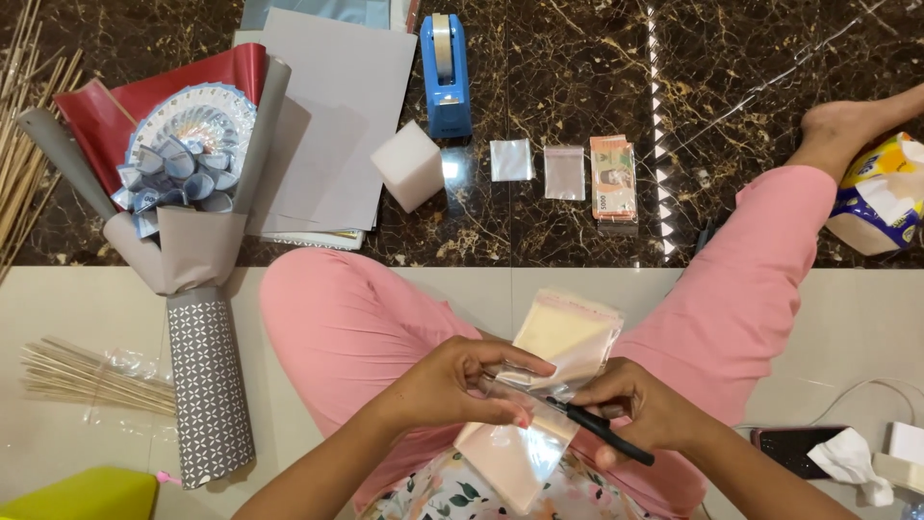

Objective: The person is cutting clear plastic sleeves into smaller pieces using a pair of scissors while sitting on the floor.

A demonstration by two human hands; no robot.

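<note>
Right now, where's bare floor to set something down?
Free: dark floor right of the banknote stack; pale tile left of the bouquet, above the skewers. Crowded: around the tape dispenser and both hands.

Pink trousers; blue tape dispenser; grey-and-red bouquet wrap, dotted handle; black pen.

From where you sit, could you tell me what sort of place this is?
Probably a home floor used for craft work: polished floor tiles as the work surface, a finished paper bouquet, a blue tape dispenser and wooden sticks.
</note>
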